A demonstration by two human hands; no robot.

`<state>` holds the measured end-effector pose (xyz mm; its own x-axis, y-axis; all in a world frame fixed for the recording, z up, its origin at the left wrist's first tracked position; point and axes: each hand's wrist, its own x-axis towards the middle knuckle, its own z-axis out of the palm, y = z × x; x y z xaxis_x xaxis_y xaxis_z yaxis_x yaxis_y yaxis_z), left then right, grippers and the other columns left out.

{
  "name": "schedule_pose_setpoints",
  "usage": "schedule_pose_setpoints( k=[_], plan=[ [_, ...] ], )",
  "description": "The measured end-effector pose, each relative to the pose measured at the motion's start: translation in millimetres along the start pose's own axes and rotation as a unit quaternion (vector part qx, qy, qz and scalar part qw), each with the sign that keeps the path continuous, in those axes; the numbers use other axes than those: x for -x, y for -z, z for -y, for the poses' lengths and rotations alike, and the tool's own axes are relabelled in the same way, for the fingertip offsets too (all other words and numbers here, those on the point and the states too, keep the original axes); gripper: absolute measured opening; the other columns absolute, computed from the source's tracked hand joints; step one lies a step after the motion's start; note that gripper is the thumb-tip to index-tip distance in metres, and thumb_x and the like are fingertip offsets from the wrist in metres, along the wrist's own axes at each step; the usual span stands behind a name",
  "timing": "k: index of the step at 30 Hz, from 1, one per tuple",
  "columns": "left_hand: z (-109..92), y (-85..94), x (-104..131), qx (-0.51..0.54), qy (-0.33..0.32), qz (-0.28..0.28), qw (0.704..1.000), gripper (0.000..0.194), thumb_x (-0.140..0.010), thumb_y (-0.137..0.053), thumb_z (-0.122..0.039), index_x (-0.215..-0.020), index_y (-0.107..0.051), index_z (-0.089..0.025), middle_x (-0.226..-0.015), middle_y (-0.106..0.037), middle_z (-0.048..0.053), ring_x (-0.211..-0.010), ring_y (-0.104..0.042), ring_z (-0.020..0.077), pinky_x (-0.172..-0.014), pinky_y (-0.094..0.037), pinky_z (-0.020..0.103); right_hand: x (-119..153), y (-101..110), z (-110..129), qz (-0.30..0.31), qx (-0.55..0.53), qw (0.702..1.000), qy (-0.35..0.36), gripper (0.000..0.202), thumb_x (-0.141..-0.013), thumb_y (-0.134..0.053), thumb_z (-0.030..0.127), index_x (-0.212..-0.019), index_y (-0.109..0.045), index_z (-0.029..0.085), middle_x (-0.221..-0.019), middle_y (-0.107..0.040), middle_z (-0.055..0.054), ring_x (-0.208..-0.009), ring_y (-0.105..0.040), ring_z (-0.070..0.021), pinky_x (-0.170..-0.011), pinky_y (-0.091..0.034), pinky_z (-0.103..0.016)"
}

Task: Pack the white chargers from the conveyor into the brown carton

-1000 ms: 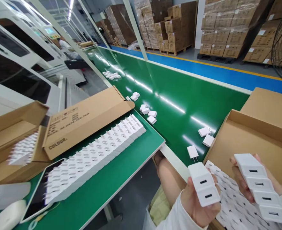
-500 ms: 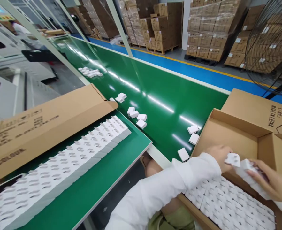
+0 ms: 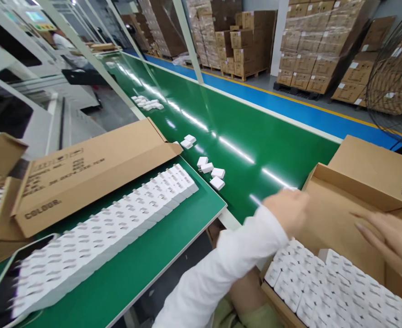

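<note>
My left hand (image 3: 287, 212), smeared by motion, is at the left edge of the open cardboard box (image 3: 342, 212), over the green belt. A bit of a white plug adapter (image 3: 292, 188) shows just past its fingers; whether they touch it is unclear. On the right, my right hand (image 3: 385, 239) hovers inside the box with fingers stretched and apart, holding nothing. Below both hands, tightly packed rows of white plug adapters (image 3: 337, 296) fill the near part of the box, prongs up. One row sticks out farther at its far end.
Loose adapters (image 3: 217, 173) lie on the green conveyor belt (image 3: 241, 118), more farther off. A long block of adapters (image 3: 112, 228) stands on the green side table (image 3: 173, 228), beside a printed cardboard box (image 3: 94, 168). A fan (image 3: 392, 77) and stacked cartons (image 3: 310, 50) are at the back.
The adapters held between my hands are now in the box. My right hand has let go and opened. My left hand has moved left toward the belt. The view has shifted left.
</note>
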<state>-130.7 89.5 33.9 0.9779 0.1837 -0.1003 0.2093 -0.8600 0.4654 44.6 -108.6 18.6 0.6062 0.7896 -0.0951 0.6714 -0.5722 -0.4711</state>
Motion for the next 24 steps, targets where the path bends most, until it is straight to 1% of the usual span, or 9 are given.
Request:
schedule_pose_setpoints(
  k=[3, 6, 10, 13, 15, 17, 20, 22, 24],
  plan=[
    [41.3, -11.7, 24.0, -0.060, 0.109, -0.018, 0.992, 0.033, -0.082, -0.034, -0.016, -0.112, -0.048, -0.015, -0.108, -0.053, 0.011, -0.101, -0.047, 0.0258, -0.081, -0.045, 0.040, -72.0, -11.6, 64.4, 0.118, 0.256, 0.954, 0.100, 0.040, -0.085, -0.031, 0.035, -0.118, -0.049, 0.022, -0.114, -0.056, -0.011, -0.105, -0.051, -0.0266, -0.090, -0.039, -0.043],
    [63.3, -53.8, 39.4, -0.080, 0.038, 0.036, 0.995, 0.050, -0.074, -0.049, -0.019, -0.123, -0.039, -0.020, -0.123, -0.046, 0.010, -0.105, -0.045, 0.0260, -0.078, -0.047, 0.037, -127.5, -52.1, 104.6, 0.187, 0.295, 0.931, 0.103, 0.040, -0.075, -0.051, 0.024, -0.114, -0.053, 0.018, -0.113, -0.057, -0.013, -0.102, -0.053, -0.0322, -0.084, -0.041, -0.048],
    [69.0, -84.3, 43.9, -0.089, -0.026, 0.027, 0.995, 0.032, -0.078, -0.046, -0.018, -0.111, -0.047, -0.019, -0.111, -0.054, 0.006, -0.100, -0.047, 0.0227, -0.078, -0.045, 0.036, -161.2, -90.9, 110.7, 0.247, 0.339, 0.906, 0.051, 0.046, -0.061, -0.061, 0.010, -0.106, -0.056, 0.013, -0.103, -0.061, -0.017, -0.091, -0.059, -0.0339, -0.072, -0.045, -0.050],
    [74.8, -74.4, 49.8, -0.037, 0.040, -0.042, 0.998, 0.021, -0.079, -0.050, -0.021, -0.099, -0.052, -0.018, -0.098, -0.058, 0.006, -0.095, -0.049, 0.0228, -0.081, -0.043, 0.039, -169.2, -89.6, 103.6, 0.259, 0.347, 0.898, 0.071, 0.052, -0.060, -0.058, 0.005, -0.110, -0.052, 0.015, -0.106, -0.059, -0.017, -0.091, -0.059, -0.0331, -0.070, -0.045, -0.048],
    [81.0, -63.6, 58.0, 0.094, 0.131, -0.119, 0.980, 0.027, -0.072, -0.060, -0.026, -0.096, -0.052, -0.019, -0.096, -0.059, 0.005, -0.095, -0.050, 0.0235, -0.083, -0.041, 0.041, -171.3, -86.0, 101.4, 0.263, 0.336, 0.897, 0.116, 0.057, -0.059, -0.056, 0.004, -0.114, -0.049, 0.019, -0.113, -0.056, -0.013, -0.094, -0.058, -0.0306, -0.073, -0.044, -0.044],
    [84.8, -55.9, 67.3, 0.330, 0.190, -0.179, 0.907, 0.035, -0.064, -0.068, -0.030, -0.093, -0.051, -0.019, -0.094, -0.060, 0.005, -0.091, -0.053, 0.0220, -0.083, -0.043, 0.040, -170.9, -89.5, 101.5, 0.281, 0.321, 0.890, 0.162, 0.059, -0.057, -0.058, 0.005, -0.112, -0.049, 0.024, -0.113, -0.056, -0.007, -0.096, -0.056, -0.0253, -0.076, -0.043, -0.037],
    [79.5, -52.2, 78.0, 0.708, 0.157, -0.164, 0.669, 0.046, -0.061, -0.071, -0.037, -0.096, -0.046, -0.019, -0.092, -0.061, 0.004, -0.083, -0.061, 0.0199, -0.075, -0.048, 0.035, -165.9, -108.5, 101.6, 0.342, 0.316, 0.861, 0.203, 0.052, -0.046, -0.064, 0.005, -0.094, -0.059, 0.023, -0.099, -0.058, -0.002, -0.093, -0.056, -0.0227, -0.076, -0.042, -0.031],
    [68.7, -53.2, 81.9, 0.845, 0.119, -0.122, 0.507, 0.054, -0.062, -0.071, -0.043, -0.101, -0.045, -0.019, -0.087, -0.062, 0.004, -0.077, -0.064, 0.0199, -0.066, -0.050, 0.029, -161.9, -121.8, 99.8, 0.374, 0.327, 0.844, 0.204, 0.048, -0.039, -0.067, 0.006, -0.085, -0.062, 0.020, -0.095, -0.057, -0.005, -0.088, -0.057, -0.0260, -0.073, -0.043, -0.034],
    [55.7, -55.3, 83.7, 0.902, 0.101, -0.099, 0.409, 0.052, -0.065, -0.069, -0.046, -0.103, -0.048, -0.016, -0.082, -0.063, 0.004, -0.071, -0.066, 0.0185, -0.060, -0.050, 0.023, -159.0, -128.9, 96.6, 0.388, 0.331, 0.837, 0.198, 0.049, -0.036, -0.070, 0.010, -0.084, -0.062, 0.019, -0.095, -0.056, -0.007, -0.082, -0.058, -0.0274, -0.068, -0.043, -0.035]
  ],
)
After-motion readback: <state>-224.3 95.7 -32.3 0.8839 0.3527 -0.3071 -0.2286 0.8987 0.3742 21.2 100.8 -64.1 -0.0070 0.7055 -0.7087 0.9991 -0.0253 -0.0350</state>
